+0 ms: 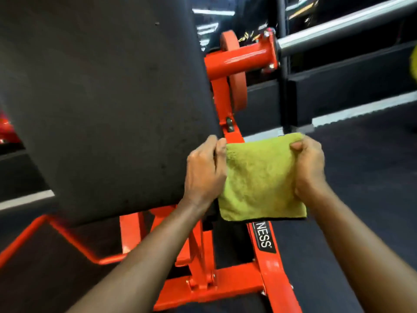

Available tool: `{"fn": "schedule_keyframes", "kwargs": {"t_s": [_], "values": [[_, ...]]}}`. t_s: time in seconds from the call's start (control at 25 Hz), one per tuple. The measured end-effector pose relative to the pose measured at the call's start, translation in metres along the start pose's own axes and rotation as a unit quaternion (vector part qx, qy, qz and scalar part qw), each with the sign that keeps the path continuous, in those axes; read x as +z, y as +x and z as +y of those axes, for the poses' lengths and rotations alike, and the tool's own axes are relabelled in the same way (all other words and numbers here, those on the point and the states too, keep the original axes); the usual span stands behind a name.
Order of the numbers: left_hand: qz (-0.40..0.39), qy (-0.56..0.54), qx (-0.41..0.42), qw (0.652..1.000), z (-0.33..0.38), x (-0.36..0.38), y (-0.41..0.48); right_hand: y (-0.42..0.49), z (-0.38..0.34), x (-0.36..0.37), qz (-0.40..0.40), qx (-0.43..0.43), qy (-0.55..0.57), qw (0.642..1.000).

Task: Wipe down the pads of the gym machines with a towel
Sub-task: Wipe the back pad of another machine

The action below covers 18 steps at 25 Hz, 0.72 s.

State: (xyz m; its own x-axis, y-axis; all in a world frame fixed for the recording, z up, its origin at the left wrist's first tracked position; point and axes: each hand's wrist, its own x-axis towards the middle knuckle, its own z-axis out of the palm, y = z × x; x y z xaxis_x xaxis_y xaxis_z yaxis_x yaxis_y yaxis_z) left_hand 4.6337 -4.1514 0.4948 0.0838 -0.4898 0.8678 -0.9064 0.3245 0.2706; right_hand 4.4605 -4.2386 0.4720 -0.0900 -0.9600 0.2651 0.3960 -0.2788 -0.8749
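Flooring (372, 177) of dark speckled rubber, crossed by a pale stripe (361, 109), spreads under an orange steel frame (225, 288). A large black pad (101, 98), tilted and scuffed, fills the left half of the view. To its right an orange disc (239, 96) sits on an orange sleeve, from which a chrome bar (338, 28) runs to the upper right.

The left hand (203, 172) overlaps the pad's lower right edge, its fingers curled round the left edge of a folded yellow-green towel (259, 177). Whether the hand touches the pad cannot be told. The towel hangs flat between both hands, just right of the pad and in front of the frame. The right hand (309, 170) clenches the towel's upper right edge in a fist.

Below the towel, a black label (266, 240) on the frame reads "NESS"; its earlier letters are covered.
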Motion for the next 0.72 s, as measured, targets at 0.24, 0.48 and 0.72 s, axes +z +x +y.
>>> {"fn": "schedule_keyframes", "kwargs": {"t_s": [0.24,0.48,0.72], "values": [[-0.025,-0.05,0.033,0.998,0.0,-0.113,0.009,-0.11,-0.054,0.052,0.031,-0.038,0.002,0.999],[-0.035,-0.034,0.123,0.991,0.031,-0.219,0.014,-0.202,-0.095,0.066,-0.025,-0.104,-0.027,0.994],[-0.016,-0.05,0.168,0.984,0.065,-0.308,0.021,-0.29,-0.143,0.076,-0.152,-0.104,0.057,0.981]]}}
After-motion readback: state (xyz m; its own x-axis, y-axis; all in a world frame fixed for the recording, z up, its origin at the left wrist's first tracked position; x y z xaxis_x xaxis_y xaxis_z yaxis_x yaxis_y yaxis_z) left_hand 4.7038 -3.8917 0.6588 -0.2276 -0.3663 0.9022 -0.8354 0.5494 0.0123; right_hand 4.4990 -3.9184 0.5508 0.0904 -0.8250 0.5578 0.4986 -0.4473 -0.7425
